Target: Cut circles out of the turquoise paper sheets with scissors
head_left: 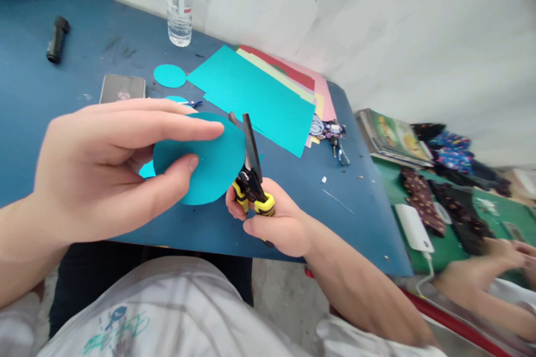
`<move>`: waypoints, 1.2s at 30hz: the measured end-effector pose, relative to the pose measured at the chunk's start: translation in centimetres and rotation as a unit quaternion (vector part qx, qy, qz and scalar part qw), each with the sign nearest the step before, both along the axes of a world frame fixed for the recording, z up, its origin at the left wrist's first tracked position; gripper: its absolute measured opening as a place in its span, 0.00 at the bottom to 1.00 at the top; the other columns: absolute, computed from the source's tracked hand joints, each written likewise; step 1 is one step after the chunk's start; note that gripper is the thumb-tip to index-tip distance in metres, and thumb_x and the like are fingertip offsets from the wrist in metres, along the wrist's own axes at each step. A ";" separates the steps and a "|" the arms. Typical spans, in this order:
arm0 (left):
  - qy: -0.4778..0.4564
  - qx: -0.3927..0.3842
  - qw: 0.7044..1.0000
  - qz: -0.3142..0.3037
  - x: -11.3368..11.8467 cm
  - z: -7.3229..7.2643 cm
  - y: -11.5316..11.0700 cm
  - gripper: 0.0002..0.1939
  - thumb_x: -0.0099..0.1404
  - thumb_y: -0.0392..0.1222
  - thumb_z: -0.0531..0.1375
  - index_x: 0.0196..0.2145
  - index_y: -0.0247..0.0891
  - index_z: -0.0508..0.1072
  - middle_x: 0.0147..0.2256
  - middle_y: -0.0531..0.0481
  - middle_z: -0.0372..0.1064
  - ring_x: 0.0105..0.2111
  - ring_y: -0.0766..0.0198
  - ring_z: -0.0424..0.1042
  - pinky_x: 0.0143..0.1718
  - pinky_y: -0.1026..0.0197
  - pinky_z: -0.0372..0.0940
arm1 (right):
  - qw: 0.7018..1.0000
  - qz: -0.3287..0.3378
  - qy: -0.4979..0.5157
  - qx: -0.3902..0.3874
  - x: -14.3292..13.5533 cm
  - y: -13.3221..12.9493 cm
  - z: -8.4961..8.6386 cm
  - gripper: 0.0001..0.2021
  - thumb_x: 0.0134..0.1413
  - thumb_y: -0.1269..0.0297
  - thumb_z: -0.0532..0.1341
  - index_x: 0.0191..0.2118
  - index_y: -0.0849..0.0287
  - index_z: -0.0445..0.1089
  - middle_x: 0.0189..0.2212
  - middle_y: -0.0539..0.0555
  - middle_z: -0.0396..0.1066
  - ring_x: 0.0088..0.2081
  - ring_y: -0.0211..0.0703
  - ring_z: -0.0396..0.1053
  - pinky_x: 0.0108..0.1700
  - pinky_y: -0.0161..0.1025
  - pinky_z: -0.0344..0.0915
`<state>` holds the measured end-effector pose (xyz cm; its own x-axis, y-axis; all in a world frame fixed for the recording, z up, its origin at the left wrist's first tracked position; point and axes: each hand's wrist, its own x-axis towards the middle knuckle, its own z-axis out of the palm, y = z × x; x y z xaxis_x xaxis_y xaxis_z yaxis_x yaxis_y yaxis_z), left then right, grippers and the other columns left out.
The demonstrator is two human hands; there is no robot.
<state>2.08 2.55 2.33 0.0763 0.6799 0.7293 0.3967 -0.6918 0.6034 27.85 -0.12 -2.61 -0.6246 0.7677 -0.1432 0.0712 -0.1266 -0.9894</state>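
Between the thumb and fingers of my left hand [109, 162] is a round turquoise paper disc [213, 173], held up over the table. My right hand [280, 217] grips scissors [251, 178] with black blades and yellow-and-black handles. The blades are parted and point away from me, right at the disc's right edge; whether they touch the paper I cannot tell. Behind my left hand, more turquoise paper and a small dark blue pointed tool [194, 103] are partly hidden. Another turquoise disc [170, 76] lies flat farther back.
Turquoise sheets [259, 95] overlap red, yellow and pink paper near the wall. A water bottle [180, 5], a phone [123, 88], a black flashlight [57, 39] and a keychain [333, 131] rest on the blue table [352, 223]. At right, a green table holds books [393, 136], a white power bank [414, 227] and another person's arms.
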 end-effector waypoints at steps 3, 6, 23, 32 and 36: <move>0.053 -0.030 0.998 -0.017 -2.2 -1.2 -0.7 0.17 0.73 0.55 0.73 0.58 0.59 0.89 0.37 0.54 0.85 0.54 0.43 0.88 0.48 0.47 0.85 | 1.000 -0.002 -0.003 -0.002 0.0 0.0 0.1 0.16 0.41 0.81 0.66 0.35 0.54 0.71 0.31 0.43 0.69 0.31 0.38 0.60 0.33 0.40 0.57; 0.109 -0.051 0.992 -0.027 -3.6 -2.0 -1.1 0.13 0.81 0.57 0.67 0.57 0.62 0.89 0.34 0.58 0.84 0.54 0.51 0.87 0.49 0.50 0.80 | 1.000 -0.008 -0.010 -0.008 -0.1 0.0 0.3 0.15 0.41 0.81 0.66 0.34 0.54 0.71 0.30 0.42 0.68 0.31 0.38 0.59 0.33 0.40 0.57; 0.048 -0.103 0.993 -0.037 -2.9 -1.1 -1.2 0.15 0.75 0.50 0.70 0.56 0.63 0.90 0.51 0.58 0.88 0.43 0.54 0.83 0.30 0.50 0.67 | 1.000 -0.013 -0.009 -0.021 0.0 -0.2 0.3 0.13 0.44 0.78 0.67 0.34 0.53 0.70 0.30 0.43 0.68 0.30 0.38 0.58 0.31 0.39 0.56; 0.043 -0.099 0.993 -0.040 -3.3 -1.2 -1.3 0.13 0.76 0.53 0.70 0.55 0.69 0.90 0.51 0.62 0.87 0.45 0.54 0.82 0.39 0.48 0.72 | 1.000 -0.012 0.004 -0.024 0.0 -0.2 0.3 0.12 0.45 0.79 0.68 0.33 0.54 0.71 0.30 0.44 0.68 0.31 0.39 0.59 0.32 0.39 0.58; 0.048 -0.102 0.993 -0.040 -3.1 -1.1 -1.4 0.13 0.76 0.52 0.70 0.55 0.67 0.90 0.52 0.62 0.87 0.47 0.54 0.83 0.37 0.48 0.71 | 0.999 -0.014 -0.007 -0.030 -0.1 -0.3 0.5 0.12 0.45 0.78 0.67 0.33 0.54 0.70 0.30 0.44 0.68 0.31 0.38 0.59 0.31 0.39 0.58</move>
<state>-1.00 1.10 1.18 0.1991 0.8017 0.5636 0.4072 -0.5908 0.6965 27.74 -0.38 -2.09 -0.5999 0.7752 -0.1980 0.0800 -0.1881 -0.9789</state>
